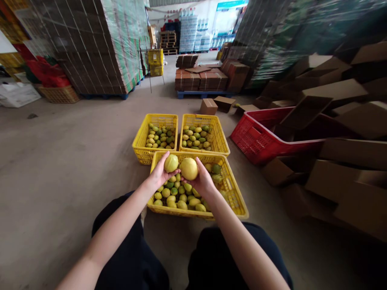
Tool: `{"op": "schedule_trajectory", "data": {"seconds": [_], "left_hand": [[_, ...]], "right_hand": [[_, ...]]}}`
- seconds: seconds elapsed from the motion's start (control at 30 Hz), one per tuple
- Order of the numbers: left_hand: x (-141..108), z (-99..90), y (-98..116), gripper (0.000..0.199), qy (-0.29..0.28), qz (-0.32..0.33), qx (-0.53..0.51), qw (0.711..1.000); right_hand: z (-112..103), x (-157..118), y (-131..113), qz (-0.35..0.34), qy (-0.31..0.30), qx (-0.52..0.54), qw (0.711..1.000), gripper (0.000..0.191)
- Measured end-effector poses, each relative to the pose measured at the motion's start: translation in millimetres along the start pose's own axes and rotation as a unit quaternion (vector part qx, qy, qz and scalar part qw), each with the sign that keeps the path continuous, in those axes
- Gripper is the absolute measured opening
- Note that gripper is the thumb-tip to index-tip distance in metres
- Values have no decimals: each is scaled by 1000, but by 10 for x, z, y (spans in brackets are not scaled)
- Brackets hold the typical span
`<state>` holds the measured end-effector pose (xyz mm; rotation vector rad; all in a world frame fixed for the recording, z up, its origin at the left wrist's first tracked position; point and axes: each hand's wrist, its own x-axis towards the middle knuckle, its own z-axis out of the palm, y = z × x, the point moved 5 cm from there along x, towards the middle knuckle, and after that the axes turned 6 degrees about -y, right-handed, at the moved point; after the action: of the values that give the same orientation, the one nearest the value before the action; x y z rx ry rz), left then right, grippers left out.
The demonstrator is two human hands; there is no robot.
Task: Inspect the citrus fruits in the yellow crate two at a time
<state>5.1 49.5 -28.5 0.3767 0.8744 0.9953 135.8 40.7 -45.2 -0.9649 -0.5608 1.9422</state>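
My left hand point(162, 172) is closed around a greenish-yellow lemon point(171, 163), its thumb along the fruit's left side. My right hand point(202, 177) grips a larger, rounder, paler yellow lemon point(189, 168) from the right. Both fruits are held up side by side, with a small gap between them. Below my hands is a large yellow plastic crate point(236, 197) holding many yellow and green lemons point(182, 204). Part of its contents is hidden by my hands and right forearm.
Just beyond stand two smaller yellow crates, a left one point(140, 139) and a right one point(223, 139), both containing similar fruit. At right, a red crate point(252, 135) sits among heaped cardboard boxes point(335, 177). Flattened cartons point(213, 79) lie on a blue pallet point(193, 94) farther off.
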Motion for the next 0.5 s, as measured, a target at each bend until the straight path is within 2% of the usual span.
{"op": "schedule_trajectory", "data": {"seconds": [0.13,0.23,0.37,0.5], "left_hand": [[-19,34,45,38,-43,27,-3,999],[-36,76,97,36,-75,114,40,990],[-92,152,130,34,-87,233,97,964],[-144,204,155,33,-71,330,157,928]], "right_hand": [[27,-35,-84,-43,-25,2,999,44],[59,-59,-120,-93,-20,-9,995,43],[133,-95,-153,-195,4,-12,981,32],[200,-139,-190,-274,31,-65,959,27]]}}
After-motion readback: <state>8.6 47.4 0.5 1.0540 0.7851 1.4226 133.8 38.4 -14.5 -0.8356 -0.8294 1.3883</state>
